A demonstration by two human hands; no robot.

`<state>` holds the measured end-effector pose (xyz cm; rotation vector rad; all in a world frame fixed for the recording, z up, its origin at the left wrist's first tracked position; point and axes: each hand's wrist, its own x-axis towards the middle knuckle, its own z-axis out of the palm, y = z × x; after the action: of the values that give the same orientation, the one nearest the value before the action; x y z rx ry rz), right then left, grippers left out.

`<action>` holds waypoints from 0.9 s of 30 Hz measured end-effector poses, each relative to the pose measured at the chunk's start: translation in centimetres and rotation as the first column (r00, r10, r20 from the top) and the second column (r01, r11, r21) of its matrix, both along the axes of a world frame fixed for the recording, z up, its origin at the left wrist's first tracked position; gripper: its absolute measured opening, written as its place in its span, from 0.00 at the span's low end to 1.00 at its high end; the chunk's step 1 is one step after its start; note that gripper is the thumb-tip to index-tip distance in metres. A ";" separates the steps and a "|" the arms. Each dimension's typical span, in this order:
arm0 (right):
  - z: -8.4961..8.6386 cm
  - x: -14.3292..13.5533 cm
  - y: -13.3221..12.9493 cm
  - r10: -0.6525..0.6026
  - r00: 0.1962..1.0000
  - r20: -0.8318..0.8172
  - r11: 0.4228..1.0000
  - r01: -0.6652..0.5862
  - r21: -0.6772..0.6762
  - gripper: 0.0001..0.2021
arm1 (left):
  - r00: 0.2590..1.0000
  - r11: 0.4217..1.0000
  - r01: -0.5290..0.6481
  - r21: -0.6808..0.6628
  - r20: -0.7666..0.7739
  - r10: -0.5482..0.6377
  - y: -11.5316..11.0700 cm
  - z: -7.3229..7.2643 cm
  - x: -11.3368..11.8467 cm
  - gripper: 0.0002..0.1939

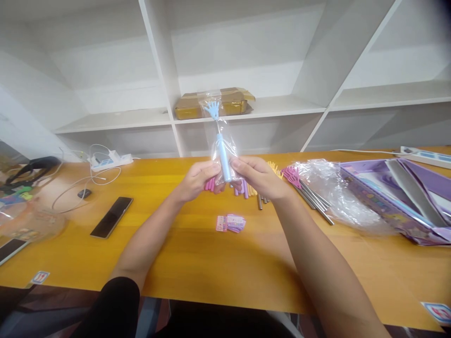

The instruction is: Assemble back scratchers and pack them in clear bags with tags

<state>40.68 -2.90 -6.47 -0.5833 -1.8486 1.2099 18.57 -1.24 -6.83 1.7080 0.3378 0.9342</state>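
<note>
Left hand (196,179): nearly closed, pinching bag (230,144) edge
Right hand (260,177): likewise, opposite edge
Scratcher (220,141): seems light, stiff; grip handle (223,158)
Bag: probably slippery, limp film

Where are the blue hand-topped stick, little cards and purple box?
Blue hand-topped stick (223,157), head view: middle of its handle.
Little cards (235,223), head view: their upper faces.
Purple box (386,206), head view: its printed outer wall.

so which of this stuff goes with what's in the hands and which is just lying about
Likely part of the job:
blue hand-shaped stick
clear bag around it
pink-headed metal rods
loose clear plastic
small printed cards
perhaps the purple box

Apparently just lying about:
black phone
power strip at left
taped cardboard box
</note>
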 end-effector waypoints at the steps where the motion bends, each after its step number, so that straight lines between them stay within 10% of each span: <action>1: 0.2 0.1 0.0 0.009 1.000 0.008 1.000 -0.009 0.000 0.26 | 1.000 1.000 -0.001 -0.007 -0.006 0.001 0.0 0.1 0.0 0.24; 8: -0.4 -0.9 -1.1 -0.017 0.990 0.142 0.997 0.006 0.075 0.27 | 0.992 0.992 -0.114 -0.045 -0.068 0.111 1.9 -1.1 -1.7 0.25; 17: -12.1 -6.0 -7.8 0.355 0.835 0.420 0.935 -0.312 -0.170 0.18 | 0.851 0.736 -0.516 -0.439 -0.162 0.500 0.7 -12.2 -7.3 0.38; 27: -13.4 -5.9 -9.4 0.263 0.867 0.423 0.944 -0.321 0.070 0.10 | 0.811 0.767 -0.583 -0.268 -0.246 0.531 0.3 -15.7 -8.9 0.38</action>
<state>34.78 -12.34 -19.86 -0.5170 -2.4294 1.2022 9.68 -0.95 -22.49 1.3777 1.1025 1.0925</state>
